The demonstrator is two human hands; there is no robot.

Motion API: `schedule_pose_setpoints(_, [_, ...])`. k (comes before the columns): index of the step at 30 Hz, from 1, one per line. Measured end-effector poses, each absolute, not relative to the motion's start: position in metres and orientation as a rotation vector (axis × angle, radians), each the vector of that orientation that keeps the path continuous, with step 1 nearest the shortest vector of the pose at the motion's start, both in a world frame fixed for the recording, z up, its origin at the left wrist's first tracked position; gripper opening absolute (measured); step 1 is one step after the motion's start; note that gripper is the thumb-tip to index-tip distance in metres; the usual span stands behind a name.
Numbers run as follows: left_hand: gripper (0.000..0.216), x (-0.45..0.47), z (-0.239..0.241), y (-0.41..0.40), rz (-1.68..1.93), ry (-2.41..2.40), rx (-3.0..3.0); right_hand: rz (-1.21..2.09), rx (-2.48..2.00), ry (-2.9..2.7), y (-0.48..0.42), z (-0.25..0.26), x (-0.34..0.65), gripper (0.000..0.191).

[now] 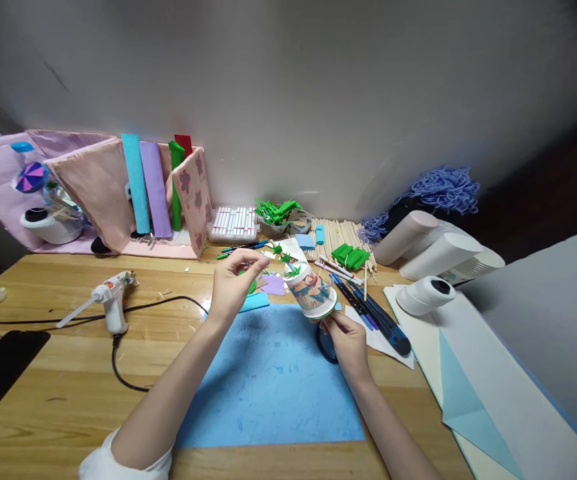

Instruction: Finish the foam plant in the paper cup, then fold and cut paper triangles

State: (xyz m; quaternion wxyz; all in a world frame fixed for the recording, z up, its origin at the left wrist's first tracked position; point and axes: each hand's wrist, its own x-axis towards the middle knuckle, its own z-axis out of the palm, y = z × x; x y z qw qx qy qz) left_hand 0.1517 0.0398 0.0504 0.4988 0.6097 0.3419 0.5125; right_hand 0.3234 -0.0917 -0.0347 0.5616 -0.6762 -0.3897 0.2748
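My right hand (347, 339) grips a decorated paper cup (313, 292) by its lower rim and holds it tilted above the blue sheet (278, 380). Coloured pictures cover the cup's side, and green paper tufts (294, 271) sit on its upward end. A thin stem with green bits (282, 255) sticks out of that end toward my left hand (235, 283). Thumb and forefinger of my left hand are pinched together just left of the stem; whatever is between them is too small to make out. A dark round object (327, 345) lies partly hidden behind my right hand.
A glue gun (115, 303) with its cord and a black phone (3, 373) lie at left. Behind are marker pens (233, 223), green strips (278, 211) and wooden sticks (343, 233). Scissors (388, 327), paper cups (443, 257) and a yarn cone (425, 295) stand or lie right.
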Motion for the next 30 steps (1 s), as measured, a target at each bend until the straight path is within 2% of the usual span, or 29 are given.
schedule_pose_setpoints(4, [0.018, 0.154, 0.05, 0.04, 1.273, 0.818, 1.357, 0.651, -1.601, -0.9, -0.093, -0.036, 0.323, 0.023])
schedule_pose_setpoints(12, [0.024, 0.16, 0.037, 0.042, 1.071, 0.931, 1.44, 0.601, -1.609, -0.906, -0.097, -0.036, 0.318, 0.019])
schedule_pose_setpoints(22, [0.014, 0.159, 0.037, 0.041, 1.137, 0.972, 1.515, 0.526, -1.602, -1.007, -0.098, -0.047, 0.32, 0.02])
schedule_pose_setpoints(30, [0.011, 0.157, 0.042, 0.044, 1.133, 0.858, 1.218, 0.625, -1.545, -0.918, -0.096, -0.041, 0.318, 0.023])
